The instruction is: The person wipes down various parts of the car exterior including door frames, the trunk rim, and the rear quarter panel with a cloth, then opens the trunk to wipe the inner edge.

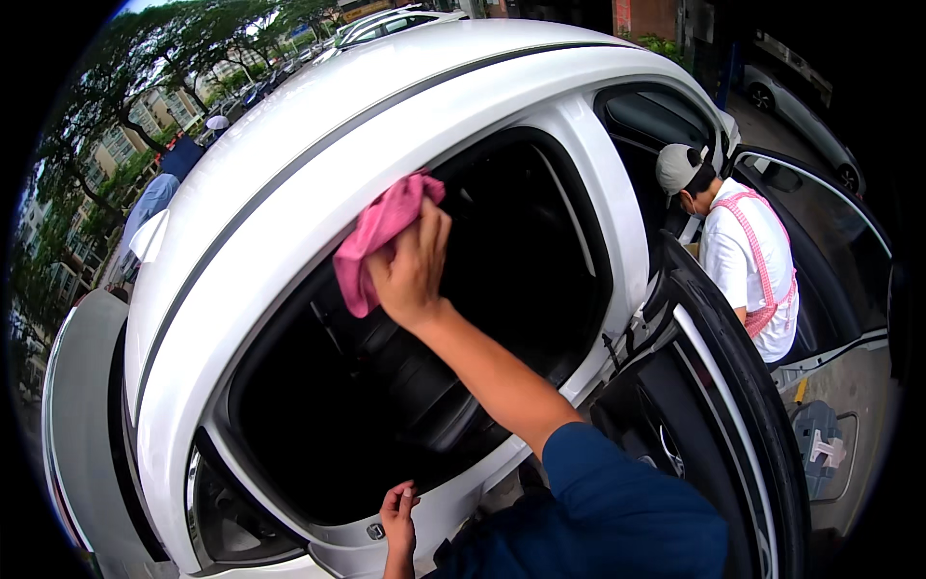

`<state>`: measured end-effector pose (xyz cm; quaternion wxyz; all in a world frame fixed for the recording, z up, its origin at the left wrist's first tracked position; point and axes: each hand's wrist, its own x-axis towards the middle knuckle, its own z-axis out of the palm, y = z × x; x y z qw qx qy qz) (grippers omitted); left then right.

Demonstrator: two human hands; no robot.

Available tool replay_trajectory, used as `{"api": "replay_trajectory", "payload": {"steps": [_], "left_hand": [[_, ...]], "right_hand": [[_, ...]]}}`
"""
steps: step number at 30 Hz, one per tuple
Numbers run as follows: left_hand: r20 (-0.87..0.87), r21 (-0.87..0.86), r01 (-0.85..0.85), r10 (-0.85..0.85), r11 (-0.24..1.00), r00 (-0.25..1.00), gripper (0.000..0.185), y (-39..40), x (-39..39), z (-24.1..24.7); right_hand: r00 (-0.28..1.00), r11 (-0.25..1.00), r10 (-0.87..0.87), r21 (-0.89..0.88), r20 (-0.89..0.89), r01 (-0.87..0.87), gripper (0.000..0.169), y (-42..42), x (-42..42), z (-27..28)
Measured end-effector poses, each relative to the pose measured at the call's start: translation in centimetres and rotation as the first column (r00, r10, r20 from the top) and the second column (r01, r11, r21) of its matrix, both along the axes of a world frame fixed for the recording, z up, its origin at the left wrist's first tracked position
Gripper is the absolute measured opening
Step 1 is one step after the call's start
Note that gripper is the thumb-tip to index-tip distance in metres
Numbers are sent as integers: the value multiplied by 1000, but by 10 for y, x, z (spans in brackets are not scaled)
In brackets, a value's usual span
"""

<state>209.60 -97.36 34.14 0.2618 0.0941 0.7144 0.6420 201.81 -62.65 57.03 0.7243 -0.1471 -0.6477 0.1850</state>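
Observation:
My right hand [414,268] presses a crumpled pink cloth [380,235] against the upper edge of a door opening on a white car [289,181]. The arm is stretched up across the opening, and part of the cloth hangs over the black rubber door seal [278,311]. Low in front of me, my left hand [399,510] is loosely curled and holds nothing. It is beside the metal door striker [375,532] on the body's lower frame. Inside the car, a dark seat [434,405] is faintly visible; most of the interior is too dark to make out.
The open rear door [716,405] stands close at my right. Beyond it, a person [752,253] in a cap and pink checked apron leans toward the open front door area. A grey plastic case [817,449] is on the ground. The raised trunk lid [87,405] is at far left.

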Motion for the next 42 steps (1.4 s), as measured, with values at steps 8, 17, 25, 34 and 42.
{"api": "replay_trajectory", "payload": {"steps": [8,17,25,34,42], "left_hand": [[115,-77,-399,405,914,907,22,-121,81,-30],[87,3,-301,299,954,950,25,-204,62,-31],[102,-18,-101,103,995,989,25,-316,41,-53],[143,-46,-159,164,986,976,27,-378,48,-38],[201,-198,-134,174,971,964,26,-409,81,-48]], "right_hand": [[946,860,-73,-500,-317,-101,34,60,19,38],[899,899,437,-18,8,-437,48,-312,-58,-21],[593,752,623,-180,511,-635,39,-406,30,-136],[931,976,218,-41,293,-215,47,-352,-40,-38],[590,886,431,-198,683,-418,44,-544,54,-336]]}}
